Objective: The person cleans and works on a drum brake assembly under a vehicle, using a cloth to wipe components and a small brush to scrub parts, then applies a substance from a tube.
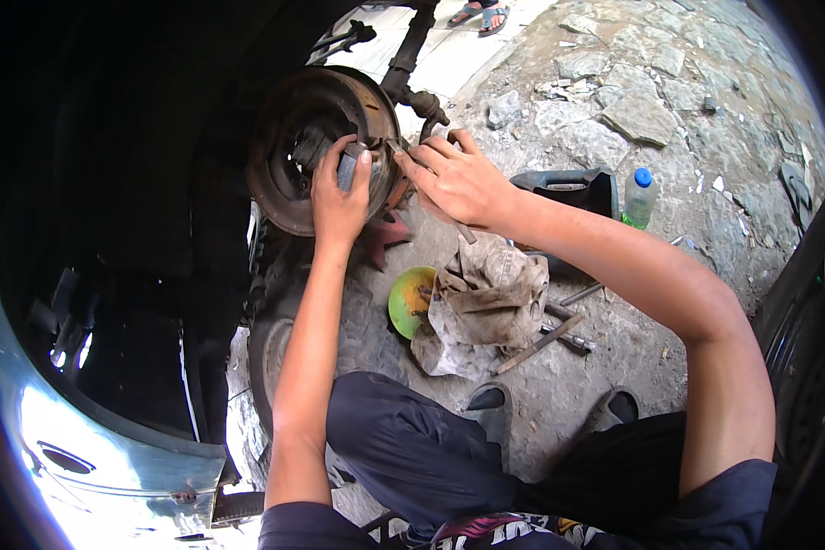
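Closest first, bottom of the frame: dark trousers (412,440), matte and creased over bent knees. Just up from there, a bit right of centre, a couple of bar-shaped tools (541,345) on gritty grey ground (632,312), then a grubby beige cloth (495,293), all bunched up and partly over a smooth lime-green bowl (401,302) with brown staining inside.

Up to upper centre: left fingers (364,179) curled round a chunky grey block (346,171), open only about as wide as the block. Right fingers (431,158) pinched tight on a slim flat tool (395,147), tip right by the edge of the round rusty wheel part (289,124). Can't tell if actually touching. Wheel part itself left of upper centre: dished, thick-rimmed, rough brown rust, dark hollow in the middle.

Progress-wise: no tyre on there, so probably stripped back to bare metal already. Mid-job at the right edge of it, at a guess, with plenty of rust left and no way to tell how much more to do.

Further out, right of centre: black plastic jug (573,188), then a clear blue-capped bottle (641,197). Beyond, jagged stone slabs (639,117) across the upper right, and at the very top, somebody else's sandalled feet (493,18) on pale paving (458,60).
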Demonstrator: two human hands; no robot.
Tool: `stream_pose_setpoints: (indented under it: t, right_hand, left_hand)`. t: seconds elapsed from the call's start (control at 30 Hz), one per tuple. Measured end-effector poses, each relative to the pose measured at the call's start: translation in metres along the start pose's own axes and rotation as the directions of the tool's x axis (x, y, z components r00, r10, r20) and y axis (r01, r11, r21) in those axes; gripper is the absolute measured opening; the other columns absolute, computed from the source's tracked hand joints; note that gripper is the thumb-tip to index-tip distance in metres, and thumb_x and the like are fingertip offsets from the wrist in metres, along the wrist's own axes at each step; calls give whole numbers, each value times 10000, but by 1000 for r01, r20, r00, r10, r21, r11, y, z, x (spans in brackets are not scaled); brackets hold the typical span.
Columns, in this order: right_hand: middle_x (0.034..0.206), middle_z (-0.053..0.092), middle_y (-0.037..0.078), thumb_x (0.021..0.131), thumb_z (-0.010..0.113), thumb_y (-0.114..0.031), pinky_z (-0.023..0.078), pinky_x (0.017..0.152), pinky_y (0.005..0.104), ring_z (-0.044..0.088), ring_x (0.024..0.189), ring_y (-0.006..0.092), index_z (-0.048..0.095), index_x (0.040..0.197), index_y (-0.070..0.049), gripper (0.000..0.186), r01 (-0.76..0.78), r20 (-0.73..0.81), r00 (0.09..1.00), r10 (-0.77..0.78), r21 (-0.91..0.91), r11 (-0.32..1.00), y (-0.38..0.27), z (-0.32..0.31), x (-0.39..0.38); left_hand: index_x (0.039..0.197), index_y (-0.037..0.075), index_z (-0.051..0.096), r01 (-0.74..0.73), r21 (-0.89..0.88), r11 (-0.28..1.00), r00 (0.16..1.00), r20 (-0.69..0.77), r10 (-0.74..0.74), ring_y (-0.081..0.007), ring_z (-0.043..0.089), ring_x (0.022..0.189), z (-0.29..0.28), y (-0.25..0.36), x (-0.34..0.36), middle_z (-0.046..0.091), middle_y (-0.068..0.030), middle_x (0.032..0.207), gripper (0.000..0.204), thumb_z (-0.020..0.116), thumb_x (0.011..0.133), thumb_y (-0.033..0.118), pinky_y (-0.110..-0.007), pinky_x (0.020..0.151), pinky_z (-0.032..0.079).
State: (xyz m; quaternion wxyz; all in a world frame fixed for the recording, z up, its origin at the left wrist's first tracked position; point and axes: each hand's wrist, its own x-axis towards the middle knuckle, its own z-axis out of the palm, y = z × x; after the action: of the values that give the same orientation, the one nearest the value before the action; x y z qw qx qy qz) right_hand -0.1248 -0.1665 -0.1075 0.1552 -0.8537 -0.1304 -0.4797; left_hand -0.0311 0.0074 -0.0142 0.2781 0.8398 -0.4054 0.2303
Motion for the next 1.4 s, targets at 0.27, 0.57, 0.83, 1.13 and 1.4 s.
stream_pose_setpoints:
  t: [0.27,0.57,0.83,1.13,1.4]
  right_hand:
    - [1172,619,171,844,675,-206,441,918,485,601,1076,314,552,1345,16,561,4,33,999,-4,18,1000,-23,6,-14]
    - [1121,633,152,874,648,-180,440,908,459,608,1049,306,561,1335,32,514,-75,-21,997,74,-25,997,-9,4,9]
    - [1043,649,149,897,597,-198,444,893,442,633,978,288,606,1285,52,462,-41,-66,997,35,-93,995,-23,5,-1]
    - [1115,620,157,876,623,-178,432,907,453,603,1053,304,567,1326,33,500,-63,8,998,63,32,998,-27,4,-4]
    - [1019,640,145,883,627,-231,455,877,436,631,1003,280,614,1278,55,488,-76,-31,997,76,-25,997,-3,-1,21]
  left_hand:
    - [1249,53,647,-3,19,1000,1000,-5,3,-372,632,1136,-4,-6,-1,671,-196,1175,352,662,971,269,-427,996,477]
    - [1237,51,652,-5,-12,1000,1000,-4,5,-365,636,1132,-1,-3,-1,676,-193,1188,345,666,967,265,-418,999,477]
    - [1239,53,653,21,-17,1000,1000,3,-21,-355,636,1139,-2,-2,-2,678,-191,1180,349,669,967,272,-413,1001,475]
    - [1244,48,646,17,-27,999,1000,-7,-18,-366,633,1132,-2,-5,-1,671,-189,1172,348,672,965,254,-426,997,477]
    - [1245,27,658,18,-21,1000,1000,0,-18,-237,636,1142,0,1,-1,693,-142,1202,342,661,985,250,-352,1023,455]
